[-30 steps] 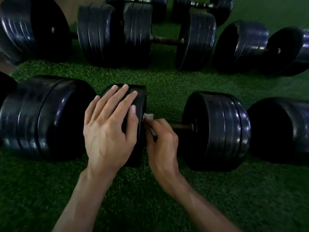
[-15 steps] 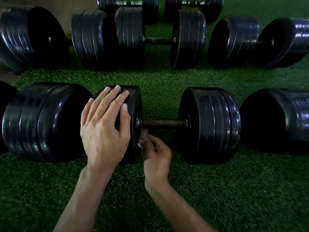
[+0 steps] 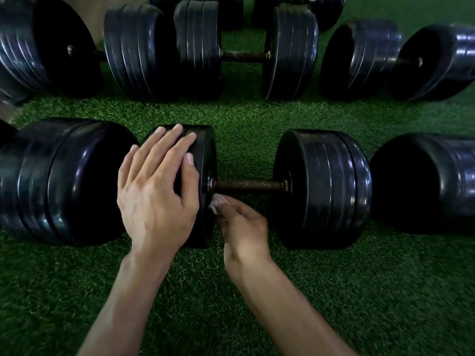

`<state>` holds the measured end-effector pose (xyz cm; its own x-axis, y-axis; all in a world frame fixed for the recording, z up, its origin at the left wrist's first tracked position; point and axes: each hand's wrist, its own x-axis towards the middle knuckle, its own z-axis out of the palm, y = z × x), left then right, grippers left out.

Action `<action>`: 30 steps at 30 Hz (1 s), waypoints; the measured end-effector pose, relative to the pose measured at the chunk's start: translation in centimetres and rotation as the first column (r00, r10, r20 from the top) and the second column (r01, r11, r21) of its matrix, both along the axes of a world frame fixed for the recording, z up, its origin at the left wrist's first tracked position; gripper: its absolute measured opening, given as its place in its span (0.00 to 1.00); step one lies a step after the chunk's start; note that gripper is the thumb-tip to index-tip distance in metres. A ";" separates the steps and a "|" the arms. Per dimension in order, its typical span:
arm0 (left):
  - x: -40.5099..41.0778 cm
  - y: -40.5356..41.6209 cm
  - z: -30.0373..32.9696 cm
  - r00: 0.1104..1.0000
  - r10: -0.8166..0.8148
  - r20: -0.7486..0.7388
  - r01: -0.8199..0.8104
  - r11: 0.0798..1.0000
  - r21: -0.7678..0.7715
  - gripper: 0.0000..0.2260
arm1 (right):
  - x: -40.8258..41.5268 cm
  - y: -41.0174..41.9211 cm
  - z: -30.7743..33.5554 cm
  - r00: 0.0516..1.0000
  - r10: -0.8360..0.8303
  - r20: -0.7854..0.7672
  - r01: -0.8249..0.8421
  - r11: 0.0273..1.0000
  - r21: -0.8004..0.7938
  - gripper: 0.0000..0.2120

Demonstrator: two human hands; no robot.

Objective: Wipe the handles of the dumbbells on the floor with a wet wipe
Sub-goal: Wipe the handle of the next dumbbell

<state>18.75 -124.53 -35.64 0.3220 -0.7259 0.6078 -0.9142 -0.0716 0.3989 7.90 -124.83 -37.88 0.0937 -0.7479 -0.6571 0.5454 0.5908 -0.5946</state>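
Observation:
A black dumbbell lies on green turf right in front of me, its rusty brown handle (image 3: 248, 185) bare between the left weight (image 3: 205, 155) and the right weight (image 3: 323, 186). My left hand (image 3: 158, 191) rests flat, fingers spread, on top of the left weight. Just below the handle's left end is my right hand (image 3: 240, 227), pinching a small crumpled white wet wipe (image 3: 216, 202). The wipe sits against the inner face of the left weight and does not touch the handle.
Other black dumbbells flank this one at left (image 3: 64, 181) and right (image 3: 424, 183). A farther row holds a dumbbell with a rusty handle (image 3: 244, 56) and others at left (image 3: 51, 52) and right (image 3: 398, 60). Green turf (image 3: 359, 291) covers the floor.
A second ago my right hand was wrapped over the handle with the wipe. It has since dropped below the handle, leaving the bar bare. My left hand has stayed on the weight.

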 end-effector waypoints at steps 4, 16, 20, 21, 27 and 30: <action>0.0 0.0 0.1 1.000 -0.005 -0.012 0.005 1.000 -0.003 0.16 | -1.3 -0.7 1.5 0.978 0.133 -0.162 -0.168 0.958 -0.231 0.07; -0.1 0.0 0.0 1.000 0.005 -0.001 -0.005 1.000 -0.011 0.16 | 0.1 -9.4 3.1 0.181 0.260 -0.949 -0.826 0.563 -0.004 0.09; -0.2 -0.1 0.1 1.000 0.015 -0.004 -0.015 1.000 -0.006 0.15 | -0.3 -6.9 3.3 0.207 0.142 -0.968 -0.823 0.560 -0.093 0.13; -0.2 -0.1 0.1 1.000 0.019 -0.005 -0.019 1.000 -0.006 0.15 | -0.3 -6.1 3.1 0.237 0.084 -0.968 -0.819 0.553 -0.153 0.13; -0.2 -0.1 0.2 1.000 0.021 -0.015 -0.021 1.000 -0.008 0.15 | -0.9 -2.4 1.2 0.435 -0.116 -0.893 -0.738 0.522 -0.427 0.09; -0.3 -0.1 0.2 1.000 0.021 -0.017 -0.021 1.000 -0.006 0.15 | -1.1 -1.0 -0.2 0.481 -0.070 -0.874 -0.693 0.580 -0.428 0.12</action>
<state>18.50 -124.60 -35.42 0.3474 -0.7150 0.6067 -0.9056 -0.0880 0.4149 6.83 -125.87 -38.08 0.2102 -0.9738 0.0867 -0.4664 -0.1779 -0.8665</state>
